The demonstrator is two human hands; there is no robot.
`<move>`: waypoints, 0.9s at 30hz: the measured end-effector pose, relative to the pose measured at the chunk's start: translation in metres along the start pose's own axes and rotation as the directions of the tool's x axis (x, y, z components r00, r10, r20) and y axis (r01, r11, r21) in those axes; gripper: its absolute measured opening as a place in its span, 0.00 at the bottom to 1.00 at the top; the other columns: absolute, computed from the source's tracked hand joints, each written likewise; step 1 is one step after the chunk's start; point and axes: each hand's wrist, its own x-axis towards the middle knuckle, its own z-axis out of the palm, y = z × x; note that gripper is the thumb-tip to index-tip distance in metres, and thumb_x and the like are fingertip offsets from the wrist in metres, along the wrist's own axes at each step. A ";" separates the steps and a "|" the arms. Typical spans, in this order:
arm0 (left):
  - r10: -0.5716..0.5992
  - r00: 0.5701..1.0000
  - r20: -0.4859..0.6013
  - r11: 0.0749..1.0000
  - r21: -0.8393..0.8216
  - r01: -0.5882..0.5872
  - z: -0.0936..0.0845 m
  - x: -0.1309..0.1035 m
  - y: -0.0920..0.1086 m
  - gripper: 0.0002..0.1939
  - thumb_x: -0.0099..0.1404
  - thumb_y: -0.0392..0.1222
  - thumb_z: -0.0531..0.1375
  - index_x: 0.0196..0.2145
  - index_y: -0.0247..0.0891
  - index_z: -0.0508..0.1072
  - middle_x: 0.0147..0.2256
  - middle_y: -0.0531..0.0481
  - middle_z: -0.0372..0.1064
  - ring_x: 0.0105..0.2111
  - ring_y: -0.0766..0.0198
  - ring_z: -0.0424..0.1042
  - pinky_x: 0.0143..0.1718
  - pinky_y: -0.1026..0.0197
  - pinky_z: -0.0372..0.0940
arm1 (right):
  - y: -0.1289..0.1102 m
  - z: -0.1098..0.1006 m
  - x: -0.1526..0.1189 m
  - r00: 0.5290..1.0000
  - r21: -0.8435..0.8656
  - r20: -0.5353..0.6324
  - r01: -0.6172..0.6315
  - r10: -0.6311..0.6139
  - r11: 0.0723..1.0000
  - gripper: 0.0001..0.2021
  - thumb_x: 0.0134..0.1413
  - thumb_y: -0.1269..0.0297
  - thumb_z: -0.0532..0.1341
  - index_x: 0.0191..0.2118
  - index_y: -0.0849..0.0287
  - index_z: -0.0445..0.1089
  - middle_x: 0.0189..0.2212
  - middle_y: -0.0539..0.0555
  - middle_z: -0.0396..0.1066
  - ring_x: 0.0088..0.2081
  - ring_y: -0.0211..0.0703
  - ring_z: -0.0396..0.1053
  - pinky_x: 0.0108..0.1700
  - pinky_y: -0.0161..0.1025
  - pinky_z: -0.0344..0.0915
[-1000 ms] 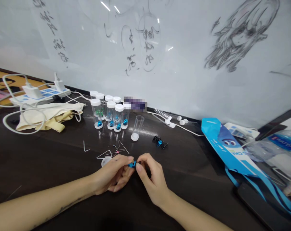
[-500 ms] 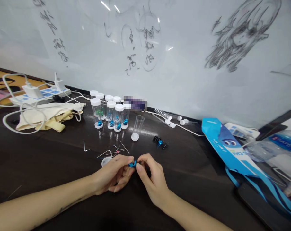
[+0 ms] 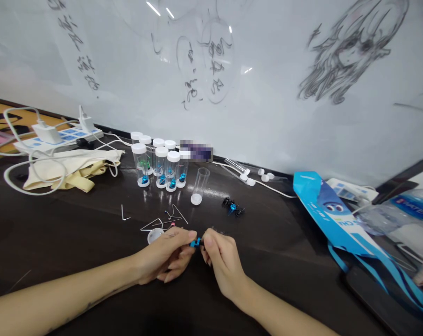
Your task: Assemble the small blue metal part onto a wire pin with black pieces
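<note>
Steadying is best done with the blue part (image 3: 196, 242) pinched by the left hand (image 3: 172, 247) in front of the lone clear tube (image 3: 200, 184), its dark end (image 3: 202, 242), pinched by the right hand (image 3: 222, 255), kept aligned.

small part (image 3: 196, 243) was blue | tube lids (image 3: 173, 156) were white | table (image 3: 92, 247) was dark brown | cloth (image 3: 79, 161) was cream | whiteboard (image 3: 264, 116) bore black scribbles
</note>
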 end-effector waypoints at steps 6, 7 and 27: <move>-0.002 1.000 -0.013 0.999 -0.043 0.001 0.001 -0.001 0.004 0.24 0.68 0.55 0.51 0.19 0.39 0.59 0.10 0.61 0.51 0.07 0.73 0.50 0.06 0.71 0.38 | -0.002 -0.001 -0.001 0.997 0.068 -0.078 0.021 -0.016 0.997 0.12 0.69 0.58 0.47 0.40 0.57 0.63 0.23 0.46 0.58 0.25 0.38 0.60 0.32 0.36 0.57; -0.005 1.000 -0.013 0.999 -0.044 0.004 0.001 -0.001 0.005 0.24 0.68 0.55 0.51 0.19 0.39 0.59 0.10 0.61 0.51 0.07 0.73 0.50 0.06 0.71 0.39 | -0.002 -0.001 -0.001 0.997 0.063 -0.073 0.034 -0.030 0.997 0.12 0.69 0.58 0.47 0.40 0.57 0.64 0.23 0.46 0.59 0.25 0.38 0.60 0.33 0.36 0.57; -0.011 1.000 -0.012 0.999 -0.032 0.011 0.001 -0.001 0.004 0.24 0.68 0.55 0.51 0.20 0.39 0.59 0.11 0.60 0.51 0.07 0.73 0.51 0.06 0.71 0.39 | -0.002 -0.002 -0.001 0.994 0.006 -0.073 0.081 -0.080 0.997 0.19 0.70 0.58 0.43 0.34 0.58 0.66 0.24 0.49 0.62 0.27 0.38 0.63 0.33 0.36 0.57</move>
